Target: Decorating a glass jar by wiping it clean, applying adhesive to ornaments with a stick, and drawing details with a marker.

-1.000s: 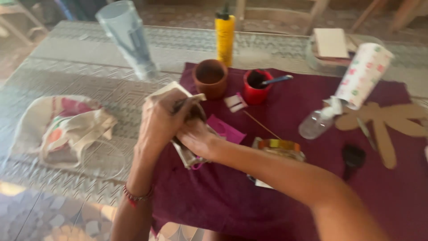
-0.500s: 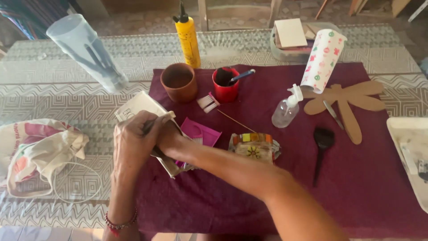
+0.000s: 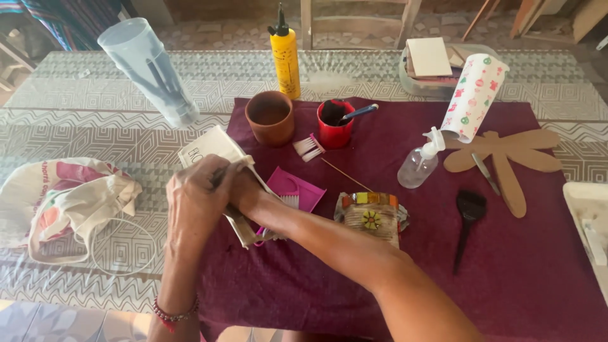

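My left hand [image 3: 196, 199] and right hand [image 3: 244, 190] pinch a folded white paper packet [image 3: 215, 149] beside the terracotta cup [image 3: 270, 117]; careless tugging could tear it.

Left hand [image 3: 197, 197] and right hand [image 3: 244, 190] meet, fingers curled, right forearm crossing in diagonally.

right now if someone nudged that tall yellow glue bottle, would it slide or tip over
The yellow glue bottle stands upright, tall and slim with a narrow black nozzle on top, so a push near the top would probably tip it. Its round body would likely roll once down. The patterned tablecloth beneath it may resist sliding.
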